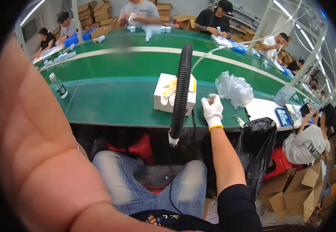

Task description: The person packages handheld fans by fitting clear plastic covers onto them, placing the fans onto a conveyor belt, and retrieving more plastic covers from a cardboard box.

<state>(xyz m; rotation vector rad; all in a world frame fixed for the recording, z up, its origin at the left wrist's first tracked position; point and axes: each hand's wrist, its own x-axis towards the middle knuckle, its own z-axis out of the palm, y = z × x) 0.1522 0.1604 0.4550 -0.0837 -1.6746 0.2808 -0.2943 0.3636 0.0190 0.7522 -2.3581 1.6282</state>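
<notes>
My left hand (52, 127), bare, fills the left side very close to the camera. Its palm and wrist show, but the fingers are hidden past the edge of view. My right hand (213, 110) wears a white glove with a yellow cuff and rests at the front of the green table. Its fingers are curled in; what they hold, if anything, is too small to make out. Left of it stands a white box (162, 101) with white and yellow gloves (170, 91) on top. A black corrugated hose (181, 81) hangs in front of the box.
A clear plastic bag (234, 89) lies right of my glove, with a black bin bag (256, 139) below the table edge. A bottle (58, 86) stands at left. Behind runs a green conveyor (137, 63); several people work beyond it. A person (309, 143) sits at right.
</notes>
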